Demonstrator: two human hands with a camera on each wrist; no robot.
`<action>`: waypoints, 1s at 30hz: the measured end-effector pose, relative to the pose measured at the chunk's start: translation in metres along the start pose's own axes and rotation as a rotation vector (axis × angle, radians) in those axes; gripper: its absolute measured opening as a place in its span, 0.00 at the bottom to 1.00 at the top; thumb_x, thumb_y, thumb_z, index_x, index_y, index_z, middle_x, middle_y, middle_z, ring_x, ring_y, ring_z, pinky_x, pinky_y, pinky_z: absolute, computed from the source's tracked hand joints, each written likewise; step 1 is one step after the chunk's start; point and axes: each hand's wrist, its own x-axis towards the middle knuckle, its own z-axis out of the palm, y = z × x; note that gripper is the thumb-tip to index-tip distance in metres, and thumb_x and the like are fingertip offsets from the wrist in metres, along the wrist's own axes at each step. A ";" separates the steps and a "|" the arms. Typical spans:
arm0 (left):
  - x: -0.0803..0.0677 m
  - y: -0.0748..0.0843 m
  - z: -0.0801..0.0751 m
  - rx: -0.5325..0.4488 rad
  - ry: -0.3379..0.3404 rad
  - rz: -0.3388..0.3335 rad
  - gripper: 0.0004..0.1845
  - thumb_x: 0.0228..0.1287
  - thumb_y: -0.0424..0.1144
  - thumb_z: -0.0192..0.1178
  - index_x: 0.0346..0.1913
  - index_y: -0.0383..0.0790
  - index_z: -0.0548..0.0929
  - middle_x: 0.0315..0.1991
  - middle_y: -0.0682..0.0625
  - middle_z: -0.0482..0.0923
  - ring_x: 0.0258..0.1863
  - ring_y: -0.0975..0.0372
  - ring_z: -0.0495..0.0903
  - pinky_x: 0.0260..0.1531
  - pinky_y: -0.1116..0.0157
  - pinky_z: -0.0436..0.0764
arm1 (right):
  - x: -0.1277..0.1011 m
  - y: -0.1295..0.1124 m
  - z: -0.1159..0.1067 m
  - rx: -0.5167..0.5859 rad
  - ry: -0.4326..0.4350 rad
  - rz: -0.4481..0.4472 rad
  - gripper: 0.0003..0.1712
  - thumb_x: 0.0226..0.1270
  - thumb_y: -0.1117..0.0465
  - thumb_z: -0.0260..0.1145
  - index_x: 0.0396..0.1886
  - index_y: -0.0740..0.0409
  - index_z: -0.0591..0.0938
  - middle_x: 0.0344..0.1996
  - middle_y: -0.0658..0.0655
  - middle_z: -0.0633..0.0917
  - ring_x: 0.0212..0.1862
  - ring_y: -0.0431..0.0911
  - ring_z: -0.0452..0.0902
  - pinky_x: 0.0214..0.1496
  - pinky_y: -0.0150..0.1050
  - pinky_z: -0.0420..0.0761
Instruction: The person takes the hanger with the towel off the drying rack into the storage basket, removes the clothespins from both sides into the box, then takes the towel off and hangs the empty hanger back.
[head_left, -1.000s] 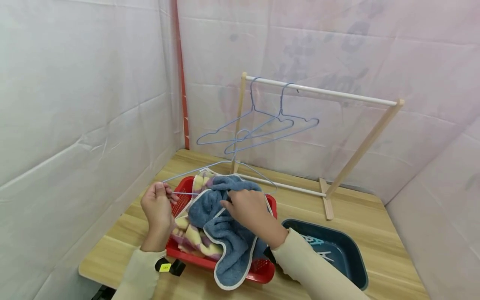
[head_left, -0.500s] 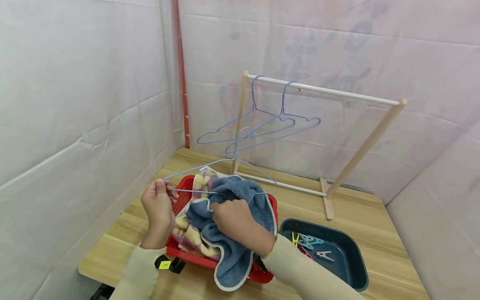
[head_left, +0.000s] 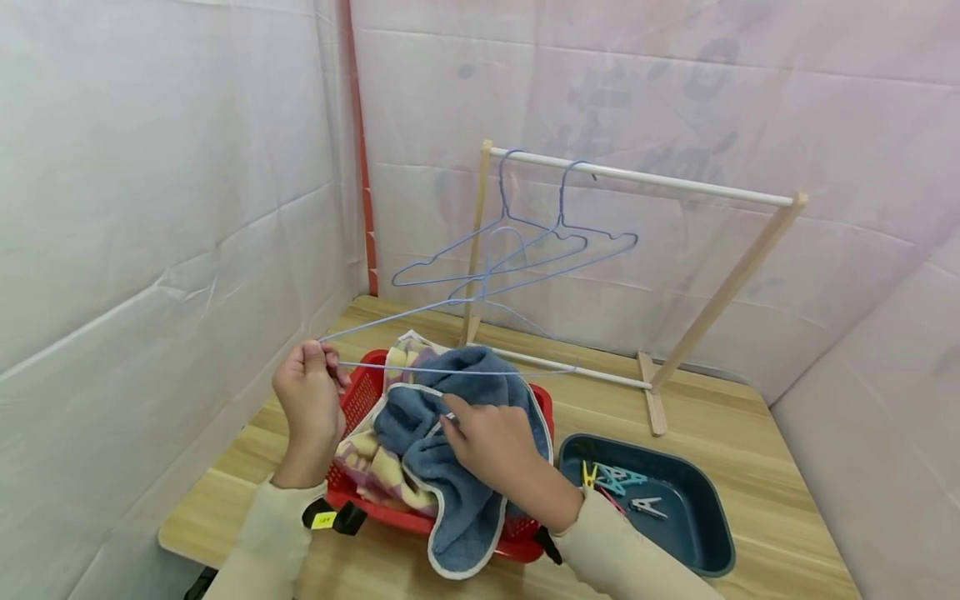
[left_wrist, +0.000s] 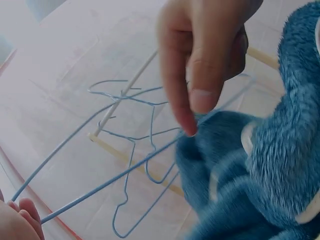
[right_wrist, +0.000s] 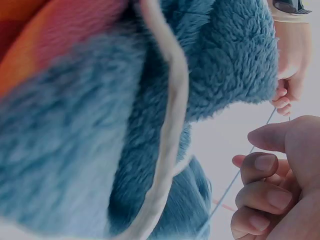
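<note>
Up above the red basket [head_left: 360, 398], the left hand [head_left: 309, 398] pinches one end of a blue wire hanger [head_left: 450, 370], thumb and fingers curled round the wire where its two bars meet. From that grip the hanger reaches across the basket toward the wooden rack [head_left: 720, 292], its lower bar running level just above the blue towel [head_left: 457, 467] and its hook rising in front of the rack's left post.

The right hand [head_left: 498, 446] lies on top of the blue towel in the middle of the basket, fingers bent and pressed into the pile. The right wrist view shows those fingers [right_wrist: 260, 195] curled beside the towel's white edging with the wire passing close by, but whether they actually clutch the cloth I cannot tell. In the left wrist view a fingertip [left_wrist: 200, 100] meets the hanger's bar right at the towel.

The towel heaps over the basket's contents and spills over its near wall, covering most of a yellow and purple striped cloth [head_left: 382, 471] underneath. Right of the basket on the bench [head_left: 750, 433] sits a dark teal tub [head_left: 712, 533] holding several clothes pegs [head_left: 618, 487]. Behind the basket, two more blue hangers [head_left: 525, 246] hang from the rack's white rail.
</note>
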 end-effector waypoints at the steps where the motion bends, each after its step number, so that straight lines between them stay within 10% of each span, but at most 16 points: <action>1: 0.000 0.001 0.001 0.000 0.000 0.002 0.17 0.79 0.33 0.48 0.28 0.31 0.75 0.18 0.53 0.71 0.09 0.67 0.69 0.08 0.74 0.69 | -0.002 0.002 -0.001 0.001 -0.001 0.004 0.15 0.69 0.51 0.68 0.52 0.49 0.86 0.08 0.42 0.68 0.10 0.35 0.57 0.12 0.29 0.49; 12: 0.001 0.003 0.021 -0.022 -0.033 0.024 0.16 0.78 0.35 0.50 0.28 0.35 0.75 0.19 0.52 0.72 0.10 0.67 0.70 0.11 0.74 0.72 | -0.025 0.020 -0.012 0.036 -0.055 0.065 0.17 0.69 0.50 0.69 0.53 0.50 0.87 0.12 0.43 0.77 0.14 0.37 0.71 0.12 0.29 0.54; 30: 0.002 0.006 0.076 0.074 -0.191 0.046 0.16 0.80 0.34 0.47 0.35 0.27 0.77 0.22 0.51 0.78 0.14 0.67 0.76 0.15 0.74 0.75 | -0.063 0.045 -0.031 -0.001 -0.156 0.215 0.18 0.68 0.47 0.69 0.53 0.48 0.86 0.22 0.46 0.86 0.14 0.37 0.63 0.13 0.31 0.53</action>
